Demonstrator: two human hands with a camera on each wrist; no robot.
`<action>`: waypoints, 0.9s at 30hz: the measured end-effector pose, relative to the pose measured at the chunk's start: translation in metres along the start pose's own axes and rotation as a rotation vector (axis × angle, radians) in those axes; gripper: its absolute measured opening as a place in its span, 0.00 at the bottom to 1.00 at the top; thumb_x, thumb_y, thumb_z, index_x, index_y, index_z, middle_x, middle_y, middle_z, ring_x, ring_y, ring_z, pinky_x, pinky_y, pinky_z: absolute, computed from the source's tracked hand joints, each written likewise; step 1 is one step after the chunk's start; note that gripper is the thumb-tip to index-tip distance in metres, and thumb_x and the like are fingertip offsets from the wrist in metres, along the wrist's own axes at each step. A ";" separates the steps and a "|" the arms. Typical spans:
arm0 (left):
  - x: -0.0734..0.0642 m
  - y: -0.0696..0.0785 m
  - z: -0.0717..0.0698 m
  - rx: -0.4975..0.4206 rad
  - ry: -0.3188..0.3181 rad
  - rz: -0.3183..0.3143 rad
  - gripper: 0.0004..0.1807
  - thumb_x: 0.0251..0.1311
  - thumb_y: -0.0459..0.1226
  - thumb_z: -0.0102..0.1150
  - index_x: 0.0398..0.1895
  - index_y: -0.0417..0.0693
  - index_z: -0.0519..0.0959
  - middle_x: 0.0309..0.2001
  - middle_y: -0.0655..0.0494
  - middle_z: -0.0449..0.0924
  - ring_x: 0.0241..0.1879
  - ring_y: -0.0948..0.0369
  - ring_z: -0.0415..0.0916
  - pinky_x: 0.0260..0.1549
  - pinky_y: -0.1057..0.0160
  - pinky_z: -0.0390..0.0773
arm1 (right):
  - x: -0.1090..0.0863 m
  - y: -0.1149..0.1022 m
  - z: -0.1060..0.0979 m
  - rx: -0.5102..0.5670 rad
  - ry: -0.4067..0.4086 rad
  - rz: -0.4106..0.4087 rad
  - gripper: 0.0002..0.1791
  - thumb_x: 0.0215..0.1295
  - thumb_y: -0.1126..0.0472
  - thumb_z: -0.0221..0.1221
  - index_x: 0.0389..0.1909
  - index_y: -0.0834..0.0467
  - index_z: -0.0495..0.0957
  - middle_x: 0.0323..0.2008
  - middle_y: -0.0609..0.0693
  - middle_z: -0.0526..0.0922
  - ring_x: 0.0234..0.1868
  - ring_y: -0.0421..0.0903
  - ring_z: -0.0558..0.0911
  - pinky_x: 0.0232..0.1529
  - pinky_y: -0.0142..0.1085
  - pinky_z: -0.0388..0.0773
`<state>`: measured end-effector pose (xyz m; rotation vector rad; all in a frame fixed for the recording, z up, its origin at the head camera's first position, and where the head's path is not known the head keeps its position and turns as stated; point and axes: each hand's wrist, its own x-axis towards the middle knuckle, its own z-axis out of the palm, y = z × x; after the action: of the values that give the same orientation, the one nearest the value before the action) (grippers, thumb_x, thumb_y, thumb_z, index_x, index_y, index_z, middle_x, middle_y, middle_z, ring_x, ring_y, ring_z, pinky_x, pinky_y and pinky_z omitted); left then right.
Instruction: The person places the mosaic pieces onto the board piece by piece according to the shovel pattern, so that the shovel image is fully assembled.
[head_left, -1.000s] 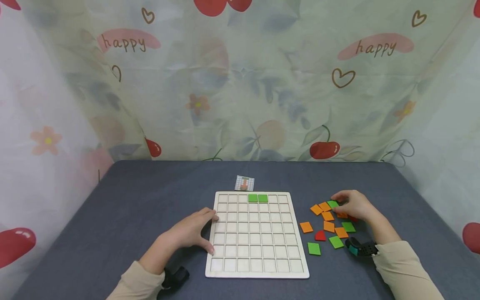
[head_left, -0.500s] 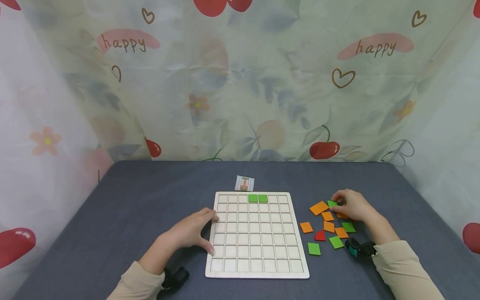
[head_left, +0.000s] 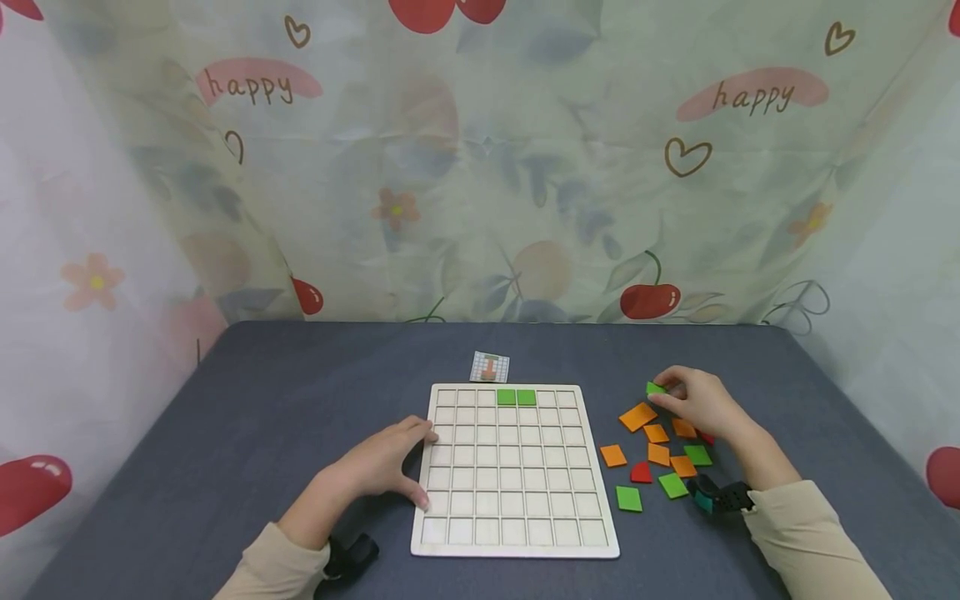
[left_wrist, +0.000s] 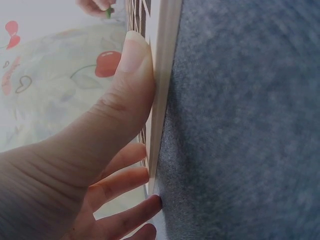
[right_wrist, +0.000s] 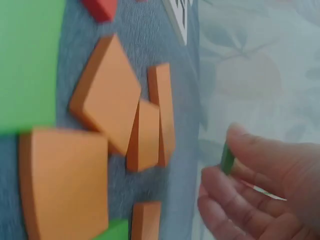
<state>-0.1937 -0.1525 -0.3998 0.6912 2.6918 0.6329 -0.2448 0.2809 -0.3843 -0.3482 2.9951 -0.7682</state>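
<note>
My right hand (head_left: 705, 402) pinches a green square tile (head_left: 655, 389) between thumb and fingers, beyond the loose tiles. In the right wrist view, that green tile (right_wrist: 227, 161) shows edge-on and clear of the table. At the left side of a white grid board (head_left: 517, 502), my left hand (head_left: 384, 460) touches the edge with its thumb and fingertips. Its thumb (left_wrist: 132, 65) lies along the board's rim in the left wrist view, the other fingers spread farther down the side. Two green tiles (head_left: 516, 397) sit side by side in the board's far row.
Right of the board lie several orange tiles (head_left: 637, 416), several green ones (head_left: 628, 498) and a red tile (head_left: 641, 472). Another red tile (head_left: 706, 437) is partly hidden by my right hand. A small printed card (head_left: 490, 367) lies just behind the board on the dark tablecloth (head_left: 225, 450).
My right hand has picked the green tile out from the loose tiles and moved it up, away and slightly left. Two orange tiles were nudged together. My left hand and the board stayed put.
</note>
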 end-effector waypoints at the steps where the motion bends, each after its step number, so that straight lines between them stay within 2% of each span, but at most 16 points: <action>1: 0.000 0.000 0.000 0.002 0.001 0.002 0.45 0.31 0.49 0.77 0.57 0.41 0.71 0.60 0.45 0.67 0.61 0.49 0.66 0.59 0.49 0.68 | 0.000 -0.003 0.001 0.005 0.009 -0.013 0.20 0.62 0.57 0.60 0.47 0.69 0.75 0.39 0.62 0.80 0.34 0.48 0.79 0.34 0.40 0.79; 6: -0.001 0.000 -0.001 0.018 0.007 0.016 0.46 0.30 0.50 0.77 0.57 0.40 0.70 0.60 0.44 0.67 0.61 0.48 0.67 0.59 0.49 0.68 | -0.001 -0.016 0.003 -0.008 0.051 -0.083 0.19 0.62 0.59 0.59 0.49 0.68 0.76 0.41 0.62 0.79 0.35 0.48 0.78 0.33 0.38 0.77; 11: -0.001 -0.001 0.000 0.026 0.010 0.027 0.46 0.30 0.50 0.77 0.56 0.40 0.71 0.60 0.44 0.68 0.60 0.48 0.67 0.58 0.49 0.68 | 0.000 -0.028 0.006 -0.019 0.073 -0.123 0.17 0.61 0.61 0.60 0.48 0.67 0.77 0.40 0.60 0.78 0.34 0.47 0.77 0.31 0.35 0.75; 17: 0.000 -0.002 0.001 0.031 0.018 0.027 0.45 0.30 0.50 0.77 0.56 0.40 0.71 0.60 0.45 0.68 0.61 0.48 0.67 0.58 0.49 0.69 | 0.000 -0.042 0.011 -0.002 0.062 -0.148 0.18 0.61 0.60 0.60 0.49 0.65 0.76 0.39 0.58 0.78 0.35 0.46 0.78 0.33 0.35 0.76; 21: 0.000 -0.002 0.002 0.034 0.024 0.026 0.45 0.30 0.49 0.77 0.56 0.41 0.71 0.60 0.45 0.68 0.61 0.47 0.67 0.58 0.48 0.69 | 0.001 -0.052 0.014 0.012 0.050 -0.208 0.17 0.62 0.60 0.59 0.52 0.61 0.76 0.39 0.56 0.78 0.35 0.46 0.78 0.34 0.35 0.76; 27: 0.001 -0.002 0.003 0.037 0.029 0.023 0.45 0.29 0.49 0.77 0.55 0.41 0.71 0.60 0.45 0.68 0.60 0.48 0.68 0.58 0.49 0.69 | 0.001 -0.066 0.023 0.048 0.032 -0.264 0.13 0.63 0.62 0.58 0.48 0.58 0.78 0.37 0.53 0.75 0.34 0.43 0.77 0.32 0.32 0.75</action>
<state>-0.1939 -0.1530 -0.4031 0.7289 2.7327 0.6049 -0.2307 0.2140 -0.3727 -0.7478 2.9893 -0.8699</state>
